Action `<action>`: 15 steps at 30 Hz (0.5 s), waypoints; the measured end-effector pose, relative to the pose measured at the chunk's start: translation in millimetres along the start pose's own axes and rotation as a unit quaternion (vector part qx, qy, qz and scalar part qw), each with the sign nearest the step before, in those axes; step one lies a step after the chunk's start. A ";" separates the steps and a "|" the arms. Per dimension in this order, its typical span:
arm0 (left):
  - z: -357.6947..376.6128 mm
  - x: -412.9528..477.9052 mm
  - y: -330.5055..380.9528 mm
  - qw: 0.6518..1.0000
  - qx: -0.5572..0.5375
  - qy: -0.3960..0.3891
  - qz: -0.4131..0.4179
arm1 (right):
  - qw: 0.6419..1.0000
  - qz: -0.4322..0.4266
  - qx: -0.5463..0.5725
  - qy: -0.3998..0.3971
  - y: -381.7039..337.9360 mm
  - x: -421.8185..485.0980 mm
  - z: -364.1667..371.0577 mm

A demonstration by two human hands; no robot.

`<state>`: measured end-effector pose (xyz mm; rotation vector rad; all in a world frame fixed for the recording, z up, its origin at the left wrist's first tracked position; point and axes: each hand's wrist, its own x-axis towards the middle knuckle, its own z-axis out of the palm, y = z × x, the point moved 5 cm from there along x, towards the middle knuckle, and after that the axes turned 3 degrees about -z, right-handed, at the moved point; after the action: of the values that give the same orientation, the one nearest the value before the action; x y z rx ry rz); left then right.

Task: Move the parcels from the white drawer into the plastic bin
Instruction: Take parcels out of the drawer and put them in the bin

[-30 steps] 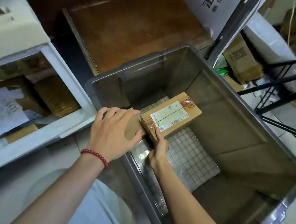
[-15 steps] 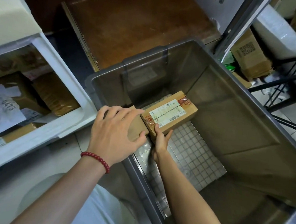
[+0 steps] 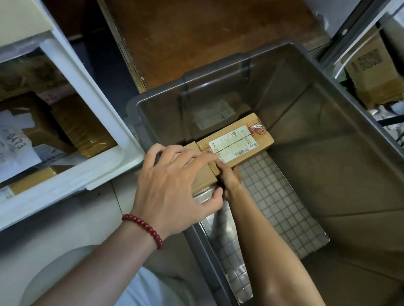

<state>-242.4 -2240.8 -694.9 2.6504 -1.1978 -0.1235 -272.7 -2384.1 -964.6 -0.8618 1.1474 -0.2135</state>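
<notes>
A brown cardboard parcel (image 3: 239, 141) with a white shipping label sits inside the grey plastic bin (image 3: 226, 61), in its far left corner. My left hand (image 3: 172, 186), with a red bead bracelet on the wrist, lies over the parcel's near end above the bin's rim. My right hand (image 3: 227, 181) reaches down inside the bin and grips the parcel's near lower corner, mostly hidden by the box and my left hand. The white drawer (image 3: 79, 180) stands open on the left with several more brown parcels (image 3: 83, 125) and papers in it.
A brown wooden board (image 3: 204, 38) lies behind the bin. A metal shelf post (image 3: 348, 27) and cardboard boxes (image 3: 374, 71) stand at the upper right. The bin's floor shows a white grid pattern (image 3: 278, 203).
The parcel has sunk lower into the bin's far left corner. Both hands have followed it down and stayed on its near end.
</notes>
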 end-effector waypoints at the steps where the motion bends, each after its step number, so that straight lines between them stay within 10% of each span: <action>1: 0.4 0.0 -0.1 1.000 0.000 0.000 0.001 | 1.000 -0.002 -0.017 0.002 2.4 3.8 -0.9; 6: -0.5 1.1 -0.2 1.000 0.018 -0.012 -0.003 | 0.973 -0.011 -0.231 0.019 -13.9 -13.5 -15.0; 15: -7.5 -2.8 1.3 1.000 0.014 -0.009 0.001 | 0.733 -0.174 -0.657 0.032 -67.4 -119.5 -51.1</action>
<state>-243.9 -2238.3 -687.4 2.6790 -1.2160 -0.1320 -350.1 -2387.3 -840.4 -2.3578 1.0958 0.3534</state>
